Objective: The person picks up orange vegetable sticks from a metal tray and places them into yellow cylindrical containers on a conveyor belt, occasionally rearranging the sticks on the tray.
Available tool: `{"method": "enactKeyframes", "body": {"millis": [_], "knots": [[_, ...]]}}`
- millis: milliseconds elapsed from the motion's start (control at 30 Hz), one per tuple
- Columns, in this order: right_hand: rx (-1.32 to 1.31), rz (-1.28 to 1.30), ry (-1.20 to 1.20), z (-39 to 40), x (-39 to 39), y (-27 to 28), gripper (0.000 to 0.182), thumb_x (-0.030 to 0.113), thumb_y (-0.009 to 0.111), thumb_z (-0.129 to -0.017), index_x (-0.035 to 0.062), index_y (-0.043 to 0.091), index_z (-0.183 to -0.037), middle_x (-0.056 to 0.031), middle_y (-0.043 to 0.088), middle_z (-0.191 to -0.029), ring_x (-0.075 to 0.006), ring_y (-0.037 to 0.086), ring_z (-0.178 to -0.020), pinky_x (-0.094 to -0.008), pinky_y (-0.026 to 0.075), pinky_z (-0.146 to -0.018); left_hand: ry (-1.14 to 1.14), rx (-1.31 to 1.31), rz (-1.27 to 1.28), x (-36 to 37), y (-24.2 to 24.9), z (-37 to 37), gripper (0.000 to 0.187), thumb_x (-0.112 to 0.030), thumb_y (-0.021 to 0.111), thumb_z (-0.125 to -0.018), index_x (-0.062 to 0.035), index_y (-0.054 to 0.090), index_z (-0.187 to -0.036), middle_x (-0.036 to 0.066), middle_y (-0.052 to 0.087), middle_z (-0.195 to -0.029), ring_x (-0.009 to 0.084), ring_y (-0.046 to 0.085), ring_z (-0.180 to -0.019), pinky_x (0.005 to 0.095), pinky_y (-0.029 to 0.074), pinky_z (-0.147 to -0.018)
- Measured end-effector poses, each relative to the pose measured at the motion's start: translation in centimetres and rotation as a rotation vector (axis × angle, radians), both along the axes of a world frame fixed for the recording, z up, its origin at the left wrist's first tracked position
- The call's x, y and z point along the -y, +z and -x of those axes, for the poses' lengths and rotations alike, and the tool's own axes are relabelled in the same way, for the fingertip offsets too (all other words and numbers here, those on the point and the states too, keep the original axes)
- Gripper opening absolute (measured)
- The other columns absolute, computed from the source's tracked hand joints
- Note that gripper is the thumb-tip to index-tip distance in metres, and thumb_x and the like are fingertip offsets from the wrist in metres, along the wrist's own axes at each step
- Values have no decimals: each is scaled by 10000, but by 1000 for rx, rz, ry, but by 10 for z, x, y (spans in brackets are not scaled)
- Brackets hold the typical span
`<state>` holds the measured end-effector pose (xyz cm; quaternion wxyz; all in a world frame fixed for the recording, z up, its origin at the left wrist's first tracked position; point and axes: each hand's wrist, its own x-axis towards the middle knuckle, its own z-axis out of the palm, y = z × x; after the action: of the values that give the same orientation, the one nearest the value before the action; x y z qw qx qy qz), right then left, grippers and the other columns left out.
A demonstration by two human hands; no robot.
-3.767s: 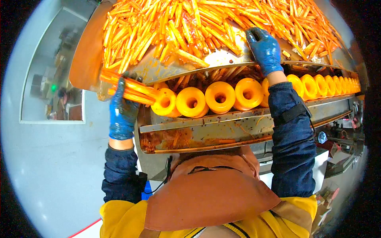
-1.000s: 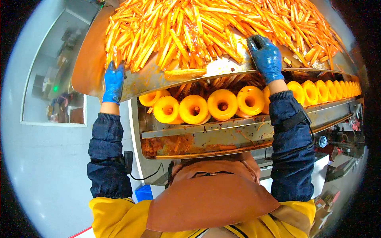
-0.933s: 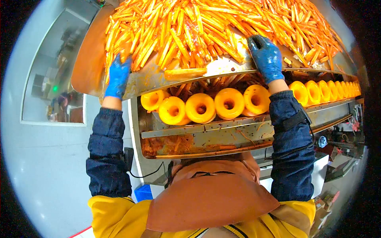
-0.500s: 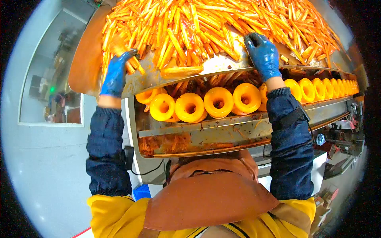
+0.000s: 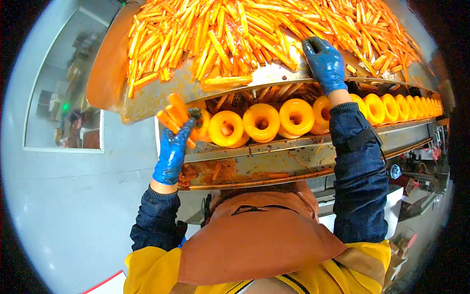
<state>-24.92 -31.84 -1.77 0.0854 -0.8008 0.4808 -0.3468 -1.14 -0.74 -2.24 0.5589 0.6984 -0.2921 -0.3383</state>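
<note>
My left hand (image 5: 174, 152), in a blue glove, is closed around a small bunch of orange food sticks (image 5: 171, 115). It hangs in front of the metal tray's near left corner, beside a row of yellow funnel-shaped cups (image 5: 261, 122). Part of the leftmost cup is hidden behind this hand. On the tray (image 5: 166, 95) lies a large heap of glossy orange sticks (image 5: 235, 29). My right hand (image 5: 325, 66), also blue-gloved, rests at the tray's near edge with its fingers curled; anything inside them is hidden.
A metal ledge (image 5: 293, 154) with orange residue and scraps runs below the cups. A pale wall with a window (image 5: 68, 98) stands at the left. Boxes (image 5: 404, 242) and equipment show at the lower right.
My left hand has drawn back from the tray toward me, carrying sticks from the heap's left end. The yellow cups have shifted along their row. My right hand has barely moved.
</note>
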Motion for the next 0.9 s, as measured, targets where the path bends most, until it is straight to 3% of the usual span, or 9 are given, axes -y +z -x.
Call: {"method": "enactKeyframes", "body": {"millis": [133, 267, 333, 433, 533, 600, 700, 800, 900], "knots": [[19, -1, 18, 0, -1, 0, 320, 383, 541, -855, 120, 674, -978, -123, 651, -1004, -305, 622, -920, -389, 489, -819, 165, 31, 188, 4, -8, -4, 319, -175, 615, -886, -28, 543, -1159, 59, 593, -1077, 147, 564, -990, 300, 440, -901], [100, 32, 60, 1, 4, -7, 303, 374, 573, -843, 120, 680, -970, -120, 651, -1000, -314, 618, -915, -383, 491, -813, 84, -24, 130, 5, -13, 3, 365, -136, 644, -859, -23, 527, -1185, 61, 579, -1132, 152, 544, -1038, 308, 429, -924], [126, 24, 70, 5, 13, -8, 284, 330, 590, -845, 96, 682, -978, -120, 666, -974, -277, 644, -878, -354, 496, -789, 68, -42, 126, 2, -10, 5, 371, -124, 657, -847, -33, 531, -1185, 57, 569, -1153, 146, 535, -1053, 300, 428, -924], [531, -440, 229, 16, 25, 2, 280, 265, 594, -863, 44, 680, -1010, -105, 690, -938, -151, 637, -820, -273, 481, -757, 85, -25, 126, -4, -4, 6, 343, -125, 642, -860, -42, 543, -1177, 53, 572, -1152, 139, 537, -1047, 289, 428, -922], [526, -308, 211, 19, 36, 5, 287, 280, 602, -859, 51, 684, -1011, -99, 693, -941, -153, 634, -817, -270, 480, -763, 104, -60, 118, -5, 6, 9, 326, -122, 619, -877, -42, 538, -1182, 55, 573, -1149, 136, 530, -1057, 289, 424, -926], [448, -301, 156, 17, 34, 6, 299, 298, 613, -850, 52, 684, -1003, -107, 691, -950, -176, 646, -839, -284, 483, -778, -37, 157, 88, -4, 8, 11, 413, -195, 531, -913, -14, 474, -1280, 105, 560, -1182, 193, 536, -1071, 326, 427, -922], [238, -217, 118, 14, 28, -4, 309, 333, 608, -839, 80, 679, -1001, -136, 668, -992, -263, 645, -924, -331, 487, -818, 36, 73, 162, -3, 6, 6, 420, -183, 533, -912, -12, 464, -1289, 110, 567, -1167, 193, 536, -1071, 324, 436, -906], [161, -91, 79, 11, 26, -10, 320, 350, 583, -845, 87, 676, -1003, -136, 659, -1004, -293, 633, -930, -359, 486, -830, 70, 24, 285, 3, 5, 5, 427, -200, 528, -918, -12, 455, -1294, 119, 560, -1181, 196, 539, -1066, 326, 444, -892], [74, -71, 57, 10, 20, -5, 333, 367, 565, -850, 95, 673, -1008, -136, 650, -1027, -304, 622, -943, -379, 483, -837, 11, 24, 193, 5, -1, 7, 446, -235, 514, -928, -18, 441, -1311, 95, 537, -1230, 193, 515, -1111, 332, 410, -944]]}}
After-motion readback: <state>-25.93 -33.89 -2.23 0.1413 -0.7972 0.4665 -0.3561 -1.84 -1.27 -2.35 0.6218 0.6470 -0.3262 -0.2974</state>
